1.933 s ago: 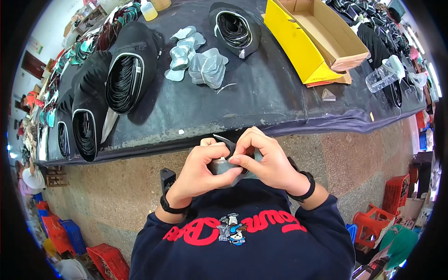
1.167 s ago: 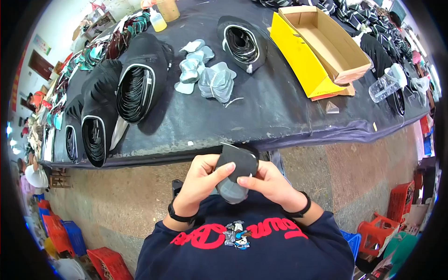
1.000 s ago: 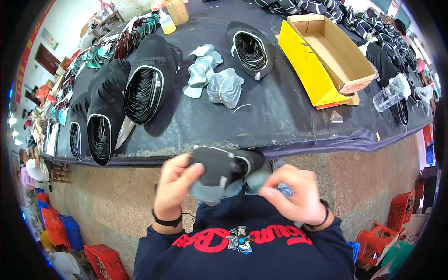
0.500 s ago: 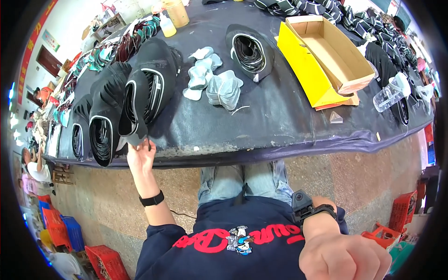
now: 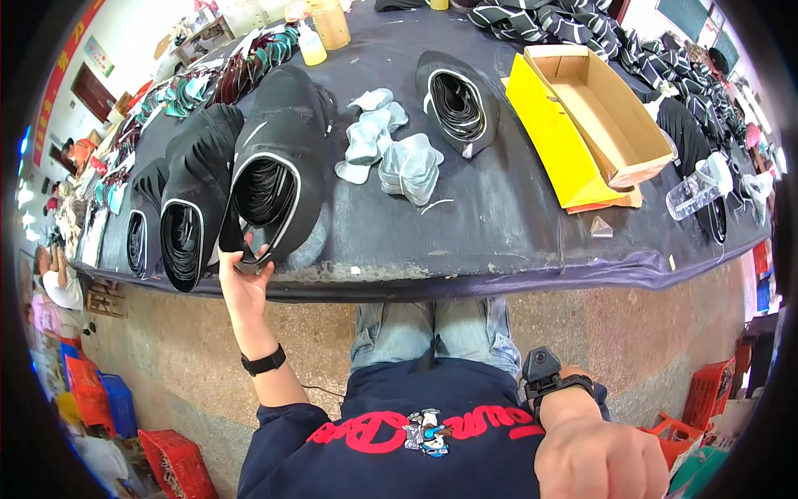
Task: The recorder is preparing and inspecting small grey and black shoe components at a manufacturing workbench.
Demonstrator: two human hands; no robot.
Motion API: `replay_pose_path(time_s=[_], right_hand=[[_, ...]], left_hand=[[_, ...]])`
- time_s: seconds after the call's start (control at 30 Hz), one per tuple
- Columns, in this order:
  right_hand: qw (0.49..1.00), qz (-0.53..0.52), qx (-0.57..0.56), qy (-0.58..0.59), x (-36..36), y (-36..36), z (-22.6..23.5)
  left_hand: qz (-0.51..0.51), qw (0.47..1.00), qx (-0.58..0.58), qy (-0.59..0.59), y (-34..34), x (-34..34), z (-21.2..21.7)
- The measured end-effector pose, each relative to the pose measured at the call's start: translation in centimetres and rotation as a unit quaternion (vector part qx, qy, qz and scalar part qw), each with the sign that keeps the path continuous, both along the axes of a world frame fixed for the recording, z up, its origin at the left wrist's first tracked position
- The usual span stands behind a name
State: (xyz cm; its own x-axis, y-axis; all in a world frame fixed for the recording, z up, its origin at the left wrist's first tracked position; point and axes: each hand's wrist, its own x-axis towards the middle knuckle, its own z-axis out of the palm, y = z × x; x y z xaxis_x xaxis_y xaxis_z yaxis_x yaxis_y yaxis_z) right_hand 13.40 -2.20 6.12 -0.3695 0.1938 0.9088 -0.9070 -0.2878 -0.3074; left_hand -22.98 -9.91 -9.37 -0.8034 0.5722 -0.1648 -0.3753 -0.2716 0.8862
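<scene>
Left hand (image 5: 243, 279) reaches up to the near edge of the dark table (image 5: 499, 224) and closes its fingers on the lower end of a tall stack of black shoe pieces (image 5: 278, 170); thumb and fingertips pinch the bottom rim, though the exact contact is hard to read because the palm faces away and the stack's shadow covers the fingers. The stack lies at the table's front left, leaning against two similar black stacks (image 5: 187, 216) further left, the outermost partly cut off by the dark lens rim. Right hand (image 5: 594, 457) sits low at the lower right, close to the camera, seen from the back and cropped by the picture edge; fingers curl under and out of sight, so whether it holds anything cannot be told. A black band with a small device (image 5: 544, 370) sits on that wrist; a black wristband (image 5: 263, 362) on the left one. Mid-table: a pile of grey pads (image 5: 391, 154), another black stack (image 5: 457, 100) behind it, an open cardboard box with a yellow lid (image 5: 582, 125) to the right, and a clear plastic bottle (image 5: 698, 187) lying near the right edge. Far items along the table's back are bent and blurred by the lens. Red crates (image 5: 179, 461) stand on the floor, partly hidden by the person's dark sweater.
</scene>
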Motion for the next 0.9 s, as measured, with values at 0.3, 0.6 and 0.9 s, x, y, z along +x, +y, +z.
replay_pose_path(time_s=[0.3,0.6,0.9], right_hand=[[0.978,-0.177,0.022,-0.108,-4.5,0.7,-4.5],[0.707,-0.407,0.29,-0.5,-5.3,6.5,-11.5],[0.711,-0.301,0.312,-0.553,-7.3,7.0,-15.3]], left_hand=[[0.06,0.988,0.079,-0.115,3.8,-3.7,-3.1],[0.058,0.871,-0.239,0.425,2.5,-1.6,-2.0],[0.093,0.858,-0.218,0.455,6.7,-1.9,-2.1]])
